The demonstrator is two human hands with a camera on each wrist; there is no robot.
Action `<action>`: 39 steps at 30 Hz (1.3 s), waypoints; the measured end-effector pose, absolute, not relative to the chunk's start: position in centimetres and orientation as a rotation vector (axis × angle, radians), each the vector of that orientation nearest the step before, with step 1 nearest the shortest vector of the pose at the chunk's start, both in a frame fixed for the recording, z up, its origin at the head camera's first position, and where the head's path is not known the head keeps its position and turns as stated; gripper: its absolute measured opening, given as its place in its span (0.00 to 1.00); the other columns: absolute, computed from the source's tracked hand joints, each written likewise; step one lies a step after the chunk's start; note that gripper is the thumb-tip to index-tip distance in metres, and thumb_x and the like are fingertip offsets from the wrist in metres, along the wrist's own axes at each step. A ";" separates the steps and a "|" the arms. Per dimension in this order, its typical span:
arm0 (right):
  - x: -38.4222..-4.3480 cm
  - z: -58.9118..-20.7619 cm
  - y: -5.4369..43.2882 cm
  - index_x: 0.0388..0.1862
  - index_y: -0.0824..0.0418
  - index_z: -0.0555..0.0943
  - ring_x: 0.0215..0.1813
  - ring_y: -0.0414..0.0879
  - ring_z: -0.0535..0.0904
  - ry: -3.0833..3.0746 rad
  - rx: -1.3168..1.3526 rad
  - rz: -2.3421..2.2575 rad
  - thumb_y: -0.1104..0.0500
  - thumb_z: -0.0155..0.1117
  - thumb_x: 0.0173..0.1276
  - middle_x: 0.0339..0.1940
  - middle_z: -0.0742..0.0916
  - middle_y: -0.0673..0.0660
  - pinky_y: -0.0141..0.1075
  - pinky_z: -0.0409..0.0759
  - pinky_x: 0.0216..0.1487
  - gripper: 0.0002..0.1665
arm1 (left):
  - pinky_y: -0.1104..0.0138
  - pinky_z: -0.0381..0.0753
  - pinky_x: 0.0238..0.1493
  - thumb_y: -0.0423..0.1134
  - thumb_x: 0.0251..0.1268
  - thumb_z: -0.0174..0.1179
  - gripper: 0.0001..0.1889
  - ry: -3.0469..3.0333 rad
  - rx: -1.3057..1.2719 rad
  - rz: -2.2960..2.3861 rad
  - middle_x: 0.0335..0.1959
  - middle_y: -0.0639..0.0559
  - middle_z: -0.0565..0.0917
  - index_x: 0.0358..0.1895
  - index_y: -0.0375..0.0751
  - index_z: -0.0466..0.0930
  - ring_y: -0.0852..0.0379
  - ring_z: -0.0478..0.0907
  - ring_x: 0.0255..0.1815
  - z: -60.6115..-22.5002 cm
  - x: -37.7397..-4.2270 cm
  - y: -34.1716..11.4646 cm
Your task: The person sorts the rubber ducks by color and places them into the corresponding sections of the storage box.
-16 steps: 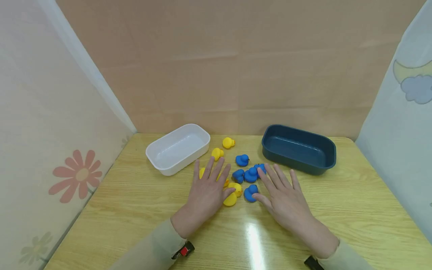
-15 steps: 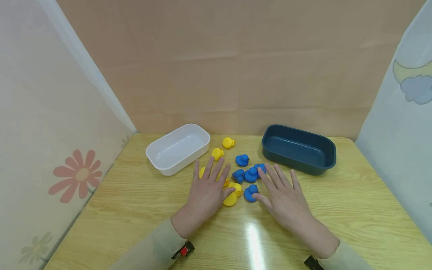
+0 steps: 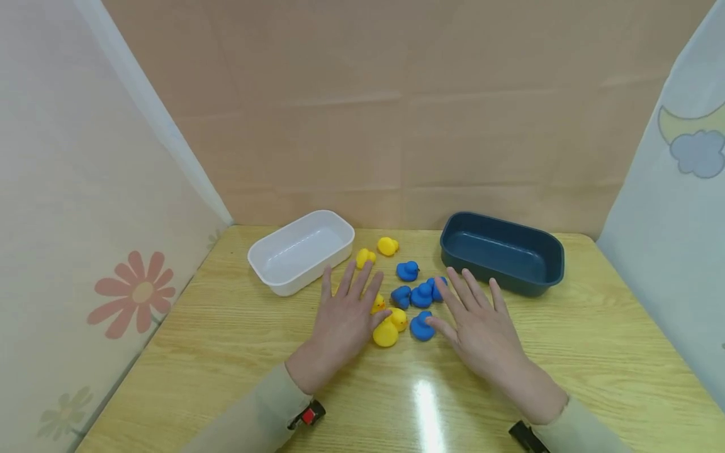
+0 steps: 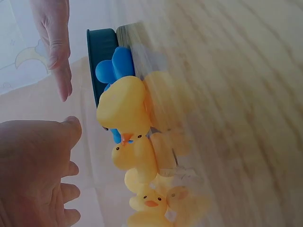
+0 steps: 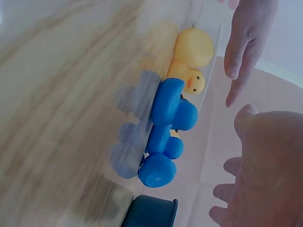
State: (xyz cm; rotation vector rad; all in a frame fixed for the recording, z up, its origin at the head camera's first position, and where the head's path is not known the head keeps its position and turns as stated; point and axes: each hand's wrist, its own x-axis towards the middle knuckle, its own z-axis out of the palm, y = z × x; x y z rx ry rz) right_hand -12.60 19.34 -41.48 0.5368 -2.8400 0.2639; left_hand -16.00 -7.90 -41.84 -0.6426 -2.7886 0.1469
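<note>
Yellow ducks (image 3: 398, 319) and blue ducks (image 3: 421, 296) are lying loosely grouped on the surface (image 3: 362, 385), between a white box (image 3: 308, 275) and a dark box (image 3: 493, 274). The yellow ones are showing smooth, rounded bodies, orange beaks and black eyes; among the plain blue ones, one is tipping to bare its marked base. The left grip (image 3: 342, 324) and right grip (image 3: 484, 336) are hovering near them, fingers spread, holding nothing.

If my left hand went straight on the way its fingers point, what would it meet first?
Probably the yellow duck right at the fingertips of your left hand in the head view. The hand looks raised, though, so it might pass over; the height is hard to judge.
</note>
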 end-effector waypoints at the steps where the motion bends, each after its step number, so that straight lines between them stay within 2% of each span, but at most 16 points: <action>1: -12.8 -41.4 19.4 0.91 0.55 0.62 0.91 0.66 0.51 -2.841 0.538 0.264 0.30 0.53 0.86 0.93 0.58 0.61 0.69 0.38 0.87 0.48 | 0.29 0.41 0.84 0.70 0.86 0.47 0.41 -2.795 -0.638 0.139 0.92 0.47 0.53 0.91 0.53 0.59 0.40 0.42 0.92 -41.7 -16.0 -7.9; 9: -13.6 -40.3 19.4 0.92 0.54 0.60 0.91 0.66 0.48 -2.872 0.534 0.271 0.32 0.55 0.86 0.92 0.59 0.62 0.71 0.39 0.86 0.47 | 0.29 0.42 0.85 0.69 0.86 0.45 0.41 -2.828 -0.583 0.113 0.92 0.48 0.52 0.91 0.54 0.57 0.40 0.44 0.92 -41.2 -16.4 -8.2; 16: -14.5 -40.2 19.3 0.92 0.54 0.60 0.91 0.66 0.49 -2.832 0.547 0.297 0.34 0.57 0.86 0.92 0.60 0.63 0.72 0.41 0.85 0.47 | 0.30 0.37 0.85 0.70 0.86 0.46 0.41 -2.842 -0.527 0.101 0.92 0.48 0.53 0.91 0.54 0.58 0.41 0.45 0.92 -40.9 -16.9 -9.0; 24: -15.3 -40.1 18.8 0.92 0.54 0.60 0.91 0.64 0.49 -2.823 0.547 0.322 0.32 0.57 0.85 0.92 0.59 0.61 0.71 0.42 0.86 0.48 | 0.29 0.38 0.85 0.68 0.86 0.47 0.40 -2.843 -0.482 0.075 0.92 0.48 0.54 0.91 0.54 0.59 0.40 0.45 0.92 -40.7 -17.0 -10.2; 31: -15.9 -39.9 17.9 0.93 0.54 0.58 0.92 0.63 0.46 -2.882 0.554 0.354 0.33 0.56 0.86 0.92 0.58 0.62 0.70 0.40 0.87 0.48 | 0.28 0.41 0.84 0.67 0.85 0.51 0.40 -2.828 -0.453 0.015 0.91 0.46 0.57 0.89 0.51 0.62 0.37 0.49 0.91 -41.0 -17.0 -11.4; 39: -16.6 -40.2 17.2 0.93 0.54 0.58 0.92 0.63 0.46 -2.874 0.560 0.383 0.33 0.56 0.86 0.92 0.59 0.62 0.69 0.41 0.87 0.48 | 0.29 0.39 0.84 0.65 0.85 0.56 0.39 -2.839 -0.396 -0.024 0.90 0.46 0.58 0.89 0.50 0.63 0.37 0.48 0.91 -40.8 -17.0 -12.7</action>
